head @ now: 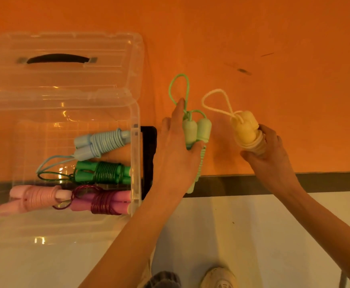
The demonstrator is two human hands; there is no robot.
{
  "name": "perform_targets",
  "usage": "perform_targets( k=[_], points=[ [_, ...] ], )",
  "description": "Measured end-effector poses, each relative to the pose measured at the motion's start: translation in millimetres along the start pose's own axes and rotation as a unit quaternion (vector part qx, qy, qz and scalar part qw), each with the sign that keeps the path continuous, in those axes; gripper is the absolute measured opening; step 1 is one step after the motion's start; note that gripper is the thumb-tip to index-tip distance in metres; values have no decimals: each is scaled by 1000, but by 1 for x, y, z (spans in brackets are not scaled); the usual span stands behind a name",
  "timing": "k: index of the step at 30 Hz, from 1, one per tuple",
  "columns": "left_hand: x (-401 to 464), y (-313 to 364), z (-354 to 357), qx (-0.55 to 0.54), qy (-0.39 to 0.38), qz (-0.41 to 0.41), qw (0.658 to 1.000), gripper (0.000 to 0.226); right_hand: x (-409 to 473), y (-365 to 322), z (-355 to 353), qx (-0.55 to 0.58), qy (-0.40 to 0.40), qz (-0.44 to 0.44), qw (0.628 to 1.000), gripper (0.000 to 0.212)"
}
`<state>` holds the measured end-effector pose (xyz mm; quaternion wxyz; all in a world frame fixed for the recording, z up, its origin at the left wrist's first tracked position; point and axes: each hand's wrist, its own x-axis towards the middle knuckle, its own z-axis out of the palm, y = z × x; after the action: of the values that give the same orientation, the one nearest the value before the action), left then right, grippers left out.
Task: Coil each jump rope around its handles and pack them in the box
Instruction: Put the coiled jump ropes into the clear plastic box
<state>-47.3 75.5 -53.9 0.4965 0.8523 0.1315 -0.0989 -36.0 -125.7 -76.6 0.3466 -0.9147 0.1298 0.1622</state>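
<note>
The left hand [177, 148] grips a pale mint-green plastic jump rope [197, 129] whose cord is coiled round its paired handles, thumb and fingers curled round the bundle, a loop of green cord rising just beyond the fingertips. Near it on its right, the right hand [267, 146] holds a pale yellow plastic jump rope [244, 126], likewise coiled, fingers wrapped round the lower part of the handles, a loop of cream cord reaching up and leftward from it. Both bundles are over the orange table surface [253, 38], close to its dark front edge. To the left of the left hand stands a clear plastic storage box [135, 154] with its lid open behind, holding four coiled ropes: light blue [101, 142], dark green [103, 172], pink [39, 197] and magenta [105, 201].
</note>
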Motion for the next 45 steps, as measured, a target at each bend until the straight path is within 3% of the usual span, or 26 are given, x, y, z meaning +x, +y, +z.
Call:
perform_targets(
  k=[10, 28, 32, 40, 45],
  points=[
    [-23, 1, -71, -185, 64, -57, 979, 86, -21, -71, 5, 43, -40, -75, 995, 67],
    [-60, -87, -157, -247, 220, -143, 933, 80, -46, -187, 69, -2, -143, -247, 958, 63],
    [-71, -109, -175, -271, 249, -165, 915, 77, -53, -214, 92, 22, -206, -242, 948, 55],
    [-92, -136, -200, -316, 325, -216, 865, 69, -50, -242, 154, -32, -284, -288, 914, 68],
    [-106, -147, -213, -286, 349, -238, 860, 81, -59, -263, 216, 39, -308, -299, 902, 66]
  ],
)
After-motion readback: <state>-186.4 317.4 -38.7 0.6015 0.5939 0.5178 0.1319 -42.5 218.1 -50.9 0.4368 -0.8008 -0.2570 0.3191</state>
